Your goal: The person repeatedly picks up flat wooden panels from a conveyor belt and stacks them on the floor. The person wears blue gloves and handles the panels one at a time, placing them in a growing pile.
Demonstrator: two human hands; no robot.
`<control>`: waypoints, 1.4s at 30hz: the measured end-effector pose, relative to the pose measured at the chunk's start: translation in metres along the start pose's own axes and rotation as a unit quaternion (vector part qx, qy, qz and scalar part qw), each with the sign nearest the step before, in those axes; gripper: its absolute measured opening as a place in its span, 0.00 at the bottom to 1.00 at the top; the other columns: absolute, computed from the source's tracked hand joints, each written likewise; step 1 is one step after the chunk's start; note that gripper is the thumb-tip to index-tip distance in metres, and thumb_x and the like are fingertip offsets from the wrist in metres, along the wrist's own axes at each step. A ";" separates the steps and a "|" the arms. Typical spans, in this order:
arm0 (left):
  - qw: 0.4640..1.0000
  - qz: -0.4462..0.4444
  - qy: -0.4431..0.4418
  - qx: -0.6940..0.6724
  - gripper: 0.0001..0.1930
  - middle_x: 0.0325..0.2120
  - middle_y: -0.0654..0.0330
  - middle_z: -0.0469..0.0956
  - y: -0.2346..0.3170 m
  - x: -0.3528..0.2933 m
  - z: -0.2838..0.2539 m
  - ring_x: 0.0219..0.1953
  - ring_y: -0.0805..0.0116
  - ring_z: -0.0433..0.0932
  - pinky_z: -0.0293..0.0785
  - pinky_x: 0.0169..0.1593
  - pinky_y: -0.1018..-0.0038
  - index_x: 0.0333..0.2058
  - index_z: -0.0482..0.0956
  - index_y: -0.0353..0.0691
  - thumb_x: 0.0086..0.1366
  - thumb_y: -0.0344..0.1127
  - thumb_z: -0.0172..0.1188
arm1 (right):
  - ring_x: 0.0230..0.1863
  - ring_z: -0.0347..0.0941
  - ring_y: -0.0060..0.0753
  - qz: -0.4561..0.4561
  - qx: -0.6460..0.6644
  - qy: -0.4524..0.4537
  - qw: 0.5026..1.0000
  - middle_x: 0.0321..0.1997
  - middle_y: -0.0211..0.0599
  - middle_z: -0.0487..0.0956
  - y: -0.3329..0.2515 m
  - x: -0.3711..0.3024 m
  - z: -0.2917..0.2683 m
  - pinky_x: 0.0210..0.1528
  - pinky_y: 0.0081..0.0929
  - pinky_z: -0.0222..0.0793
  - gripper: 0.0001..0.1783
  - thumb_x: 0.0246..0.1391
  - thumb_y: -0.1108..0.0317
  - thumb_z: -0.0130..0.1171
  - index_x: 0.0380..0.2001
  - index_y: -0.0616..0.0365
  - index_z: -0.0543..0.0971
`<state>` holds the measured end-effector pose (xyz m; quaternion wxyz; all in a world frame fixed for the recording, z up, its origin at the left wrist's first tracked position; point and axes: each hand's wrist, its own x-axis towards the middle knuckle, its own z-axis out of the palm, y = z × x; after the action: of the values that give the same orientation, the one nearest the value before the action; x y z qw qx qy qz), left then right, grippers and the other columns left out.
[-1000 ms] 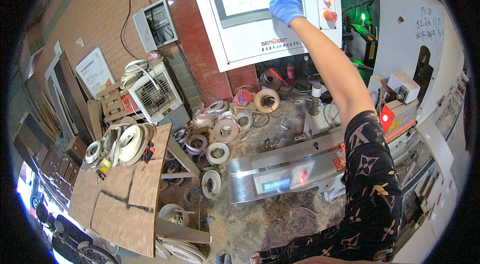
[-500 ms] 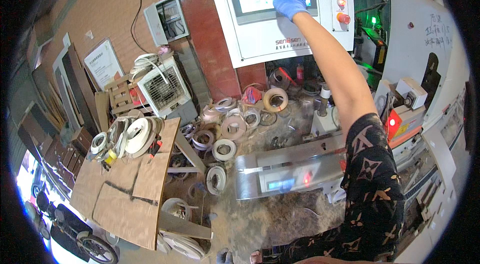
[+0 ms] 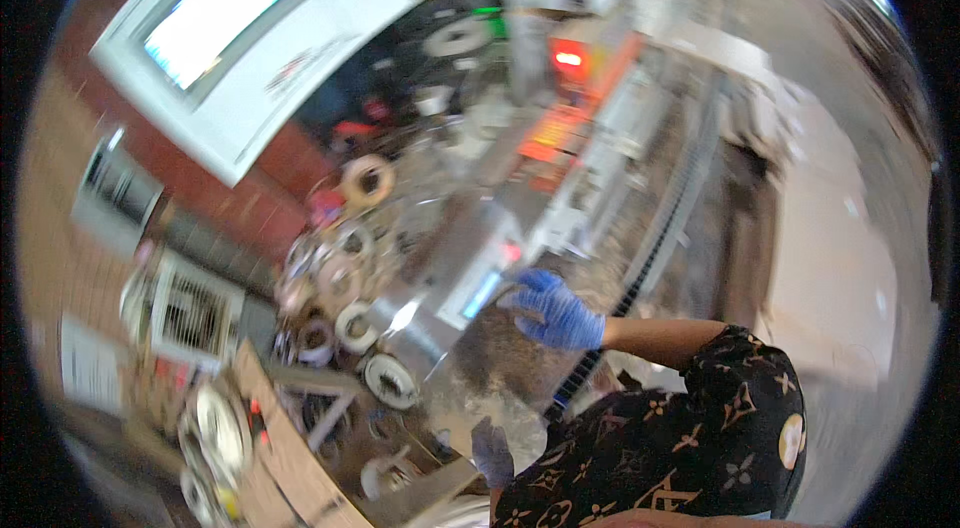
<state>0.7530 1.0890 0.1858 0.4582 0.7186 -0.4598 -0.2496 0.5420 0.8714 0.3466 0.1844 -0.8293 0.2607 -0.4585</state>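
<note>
My right hand point(image 3: 560, 313), in a blue glove, is held out over the floor near the metal machine bed point(image 3: 425, 313). Its fingers look loosely apart, blurred by motion, and nothing shows in them. Just beyond the fingertips is a small blue-lit display point(image 3: 483, 293) on the machine's side; contact cannot be told. Low in the view, my left hand point(image 3: 492, 453) hangs in a greyish-blue glove beside my patterned black clothing, fingers stretched and holding nothing visible. A white control cabinet with a bright touchscreen point(image 3: 225, 8) stands at the upper left, away from both hands.
Several rolls of edge banding point(image 3: 340, 278) lie on the floor at the left. A wooden table point(image 3: 295, 468) with more rolls is at the lower left. The machine's orange unit point(image 3: 570, 68) carries a red light. Pale panels point(image 3: 830, 248) are stacked at the right.
My right hand has left the touchscreen and come down beside the machine bed. The view has turned right and tilted; the cabinet now sits at the upper left. More of my left hand shows.
</note>
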 end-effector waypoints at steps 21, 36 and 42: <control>0.859 0.337 -0.376 -0.084 0.15 0.43 0.50 0.72 0.112 -0.009 0.124 0.48 0.56 0.70 0.62 0.54 0.68 0.42 0.72 0.33 0.55 0.31 0.58 | 0.53 0.65 0.50 0.525 -0.381 0.385 0.657 0.49 0.47 0.72 -0.138 -0.421 -0.123 0.56 0.38 0.60 0.22 0.44 0.66 0.59 0.46 0.52 0.73; 0.815 0.140 -0.529 -0.189 0.30 0.54 0.49 0.62 0.216 -0.088 0.376 0.55 0.61 0.62 0.59 0.57 0.70 0.57 0.57 0.36 0.56 0.31 0.59 | 0.60 0.58 0.45 0.683 -0.488 0.414 0.352 0.58 0.48 0.66 -0.098 -0.620 -0.469 0.62 0.34 0.53 0.35 0.46 0.46 0.54 0.54 0.53 0.67; 0.851 0.158 -0.463 -0.190 0.28 0.49 0.50 0.68 0.242 -0.095 0.467 0.50 0.60 0.68 0.63 0.54 0.70 0.54 0.60 0.34 0.56 0.32 0.60 | 0.57 0.64 0.43 0.717 -0.418 0.414 0.373 0.55 0.48 0.69 -0.070 -0.675 -0.534 0.59 0.33 0.57 0.35 0.47 0.45 0.54 0.54 0.54 0.67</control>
<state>0.2414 0.9349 0.1823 0.3530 0.3362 -0.6694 -0.5605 -0.1968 1.2977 0.2098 -0.0565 -0.0096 0.9601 -0.2736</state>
